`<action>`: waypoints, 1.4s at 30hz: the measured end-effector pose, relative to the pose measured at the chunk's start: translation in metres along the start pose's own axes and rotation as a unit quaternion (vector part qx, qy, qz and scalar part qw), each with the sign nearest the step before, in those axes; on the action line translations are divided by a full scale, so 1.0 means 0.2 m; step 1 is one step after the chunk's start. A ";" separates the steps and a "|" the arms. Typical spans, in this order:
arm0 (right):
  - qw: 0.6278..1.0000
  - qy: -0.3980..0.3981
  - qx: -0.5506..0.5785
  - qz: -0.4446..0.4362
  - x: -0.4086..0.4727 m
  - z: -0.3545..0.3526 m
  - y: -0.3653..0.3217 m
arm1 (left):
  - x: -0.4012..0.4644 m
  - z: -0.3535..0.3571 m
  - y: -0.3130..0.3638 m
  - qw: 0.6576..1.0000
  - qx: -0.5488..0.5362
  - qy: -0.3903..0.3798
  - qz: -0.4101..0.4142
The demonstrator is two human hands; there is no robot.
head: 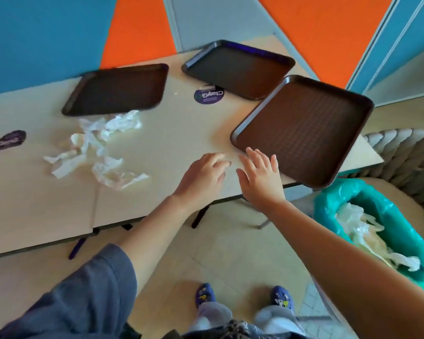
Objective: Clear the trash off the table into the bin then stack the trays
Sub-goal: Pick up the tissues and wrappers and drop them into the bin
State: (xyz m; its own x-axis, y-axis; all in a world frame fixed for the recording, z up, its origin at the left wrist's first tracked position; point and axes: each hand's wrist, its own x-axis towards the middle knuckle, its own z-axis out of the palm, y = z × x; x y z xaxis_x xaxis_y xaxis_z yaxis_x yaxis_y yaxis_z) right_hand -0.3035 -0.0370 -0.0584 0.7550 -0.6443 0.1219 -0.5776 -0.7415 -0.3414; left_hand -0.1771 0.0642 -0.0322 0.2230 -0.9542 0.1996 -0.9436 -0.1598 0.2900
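Several crumpled white napkins (97, 149) lie scattered on the left half of the beige table (171, 133). Three empty brown trays sit on it: one at the back left (116, 89), one at the back middle (238, 67), and a near one (304, 129) that overhangs the table's right front edge. My left hand (202, 174) hovers over the table with relaxed fingers and holds nothing. My right hand (261, 173) is beside it with fingers spread, just left of the near tray's corner. A bin with a teal liner (387, 231) stands on the floor at the right and holds white napkins.
Two round purple stickers mark the table: one near the middle trays (209, 94), one at the far left (9, 140). A woven grey chair (406, 152) stands behind the bin. My feet in blue shoes (242, 297) are on the tiled floor below.
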 end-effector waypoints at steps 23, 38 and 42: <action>0.957 -0.206 0.006 -0.204 0.40 0.56 -1.08 | -0.74 -0.34 -1.19 0.946 0.058 -0.006 -0.319; 0.911 -0.223 0.043 -0.344 0.73 0.78 -1.02 | -0.42 -0.25 -1.50 0.911 -0.010 -0.189 -0.366; 0.931 -0.205 0.046 -0.299 0.83 0.79 -0.93 | -0.40 -0.19 -1.53 0.921 -0.049 -0.126 -0.365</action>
State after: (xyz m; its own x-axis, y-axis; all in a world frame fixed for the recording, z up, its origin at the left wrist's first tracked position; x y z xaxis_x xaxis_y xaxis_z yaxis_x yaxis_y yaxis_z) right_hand -0.0224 0.0236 -0.1218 0.9989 0.0174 -0.0442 -0.0020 -0.9136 -0.4067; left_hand 0.1022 0.1993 -0.1014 0.7136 -0.6317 -0.3028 -0.5353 -0.7706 0.3459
